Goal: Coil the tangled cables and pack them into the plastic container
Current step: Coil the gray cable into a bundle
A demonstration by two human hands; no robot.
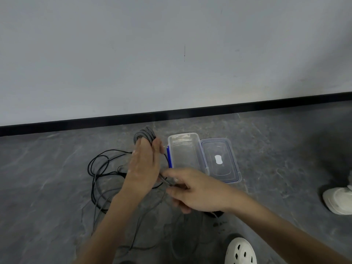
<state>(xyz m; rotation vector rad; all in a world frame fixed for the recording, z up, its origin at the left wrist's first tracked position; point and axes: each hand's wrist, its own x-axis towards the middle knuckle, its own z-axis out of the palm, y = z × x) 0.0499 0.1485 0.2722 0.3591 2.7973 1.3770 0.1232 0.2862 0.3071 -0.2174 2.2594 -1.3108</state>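
Note:
My left hand (143,164) is raised upright with a grey braided cable (145,134) wound in several loops around its fingers. My right hand (192,189) pinches the loose end of that grey cable (165,181) just right of the left palm. A tangle of thin black cable (99,168) lies on the floor behind and left of the left hand. The clear plastic container (185,151) stands open on the floor to the right, with blue clasps, nothing visible inside it, and its lid (221,161) lying beside it.
Grey marble-patterned floor (57,178) runs to a pale wall with a black skirting board (171,111). A white perforated shoe (241,251) is at the bottom edge, another white shoe (338,200) at the right edge. More thin cable trails on the floor under my arms.

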